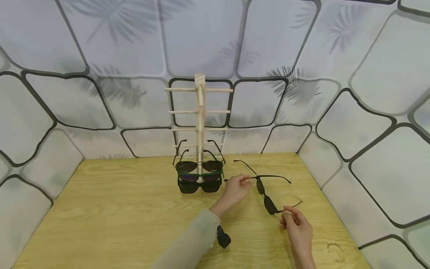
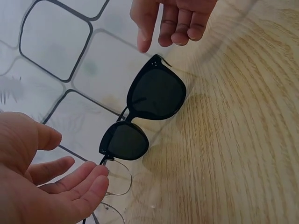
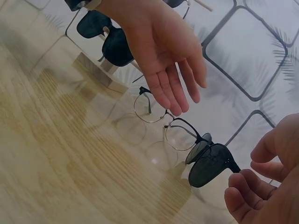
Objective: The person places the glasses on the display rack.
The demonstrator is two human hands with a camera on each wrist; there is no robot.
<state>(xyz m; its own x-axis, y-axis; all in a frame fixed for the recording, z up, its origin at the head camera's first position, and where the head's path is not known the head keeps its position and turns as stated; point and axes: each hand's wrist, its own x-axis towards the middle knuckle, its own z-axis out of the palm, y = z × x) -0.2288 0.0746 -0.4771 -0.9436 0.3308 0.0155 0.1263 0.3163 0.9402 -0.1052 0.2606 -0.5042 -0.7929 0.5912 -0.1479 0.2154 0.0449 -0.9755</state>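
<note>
Black sunglasses (image 1: 270, 204) with dark lenses (image 2: 158, 95) stand on the table between both hands, temples unfolded. My left hand (image 1: 236, 189) is at their far end, palm turned toward the frame in the right wrist view. Its fingertips (image 2: 100, 170) are right at the hinge, and the thumb is well apart from them. Close to this hand are clear eyeglasses with thin metal rims and a dark brow line (image 3: 187, 125). My right hand (image 1: 298, 228) is at the near end of the sunglasses, fingers (image 3: 238, 186) loosely bent beside the temple, thumb apart.
A wooden display rack (image 1: 199, 112) with several crossbars stands against the back wall. Three sunglasses hang low on it, the lowest a black pair (image 1: 188, 186). Patterned cloth walls (image 1: 373, 123) enclose the wood-grain table (image 1: 117, 209). A black device (image 1: 223, 237) is on my left wrist.
</note>
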